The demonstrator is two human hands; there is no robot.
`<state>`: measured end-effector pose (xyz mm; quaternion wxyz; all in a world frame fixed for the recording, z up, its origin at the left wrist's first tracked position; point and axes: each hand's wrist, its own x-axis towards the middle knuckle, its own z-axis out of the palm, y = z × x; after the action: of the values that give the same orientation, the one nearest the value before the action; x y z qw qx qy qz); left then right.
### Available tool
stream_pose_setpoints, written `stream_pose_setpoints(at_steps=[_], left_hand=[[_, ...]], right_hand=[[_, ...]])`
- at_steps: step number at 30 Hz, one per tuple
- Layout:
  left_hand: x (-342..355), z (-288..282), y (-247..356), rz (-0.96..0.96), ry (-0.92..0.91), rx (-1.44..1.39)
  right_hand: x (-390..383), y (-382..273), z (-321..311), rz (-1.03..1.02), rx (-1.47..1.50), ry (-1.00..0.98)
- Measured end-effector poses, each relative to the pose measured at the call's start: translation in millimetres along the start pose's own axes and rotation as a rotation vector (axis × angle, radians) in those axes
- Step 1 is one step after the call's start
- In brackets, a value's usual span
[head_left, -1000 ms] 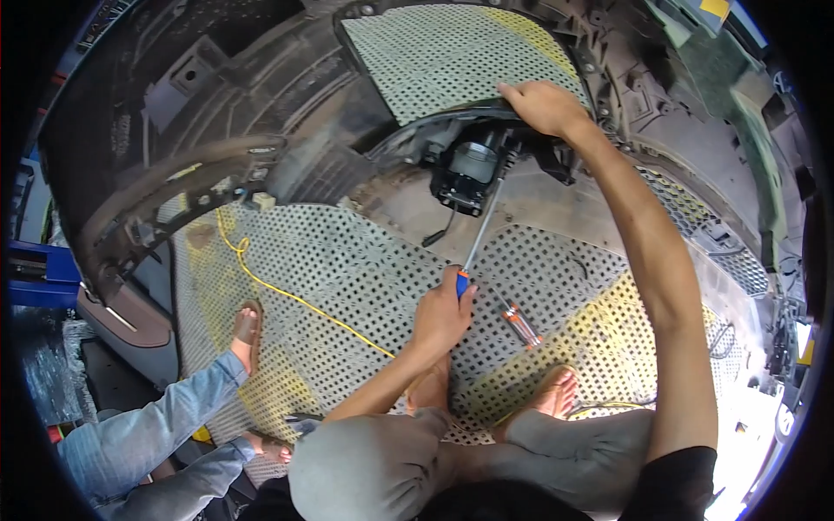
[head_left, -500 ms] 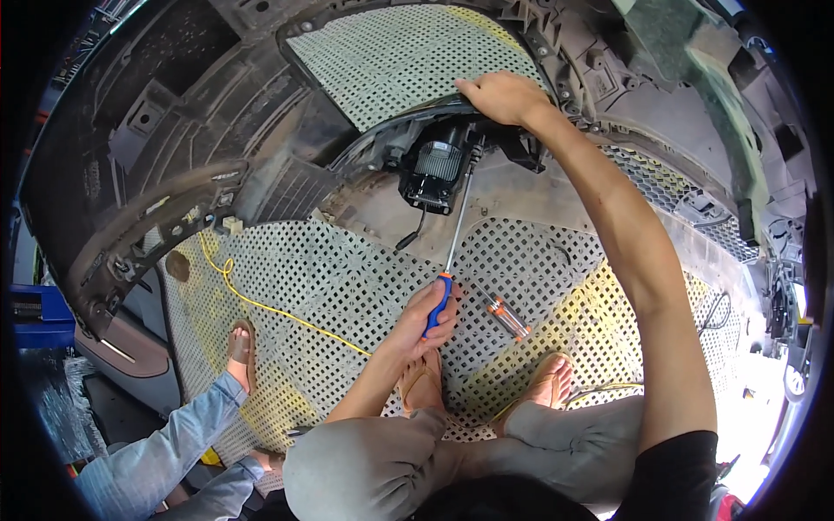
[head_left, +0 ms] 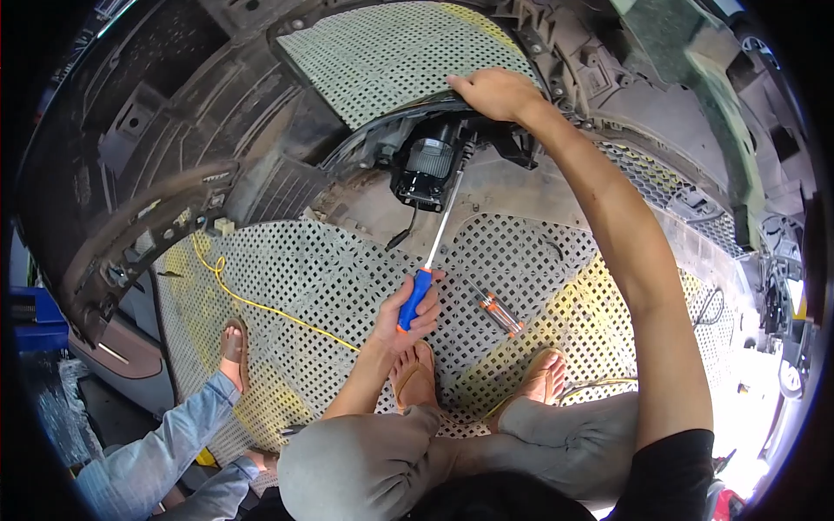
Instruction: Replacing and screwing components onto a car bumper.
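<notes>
In my left hand (head_left: 408, 308), the fingers are wrapped round the blue handle of a long screwdriver (head_left: 443, 227). Its shaft slants up and its tip is beside a black finned fog lamp unit (head_left: 430, 159), below a dark coiled or threaded piece (head_left: 469, 148); whether they touch I cannot tell. A short cable with a connector (head_left: 400, 237) hangs from the lamp unit. My right hand (head_left: 499, 94) grips the edge of the dark car bumper (head_left: 269, 178) above the lamp, thumb toward the left; its other fingers are partly hidden.
A clear, orange-ended screwdriver (head_left: 502, 315) lies on the perforated floor mat (head_left: 304, 269) between my feet. A yellow cord (head_left: 278, 310) runs across the mat at left. Another person's leg in blue jeans (head_left: 174, 443) is at the lower left. Bumper parts curve round the top.
My left hand has moved a little left and up, and the screwdriver's tip has drawn down and left from the coiled piece. My right hand stays on the bumper edge.
</notes>
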<state>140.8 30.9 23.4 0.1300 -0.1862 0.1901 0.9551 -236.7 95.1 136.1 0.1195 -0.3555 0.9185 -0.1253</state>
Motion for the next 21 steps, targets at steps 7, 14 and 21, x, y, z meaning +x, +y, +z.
stream_pose_setpoints(at_steps=[7, 14, 21], left_hand=[[8, 24, -7, 0.054, 0.179, 0.316], [12, 20, -13, 0.406, 0.520, 1.222], [6, 2, -1, -0.163, -0.091, -0.268]], right_hand=[[-3, -4, -2, 0.012, -0.004, 0.006], [-1, -5, -6, -0.003, -0.017, -0.049], [-4, -4, -4, -0.009, 0.001, 0.018]])
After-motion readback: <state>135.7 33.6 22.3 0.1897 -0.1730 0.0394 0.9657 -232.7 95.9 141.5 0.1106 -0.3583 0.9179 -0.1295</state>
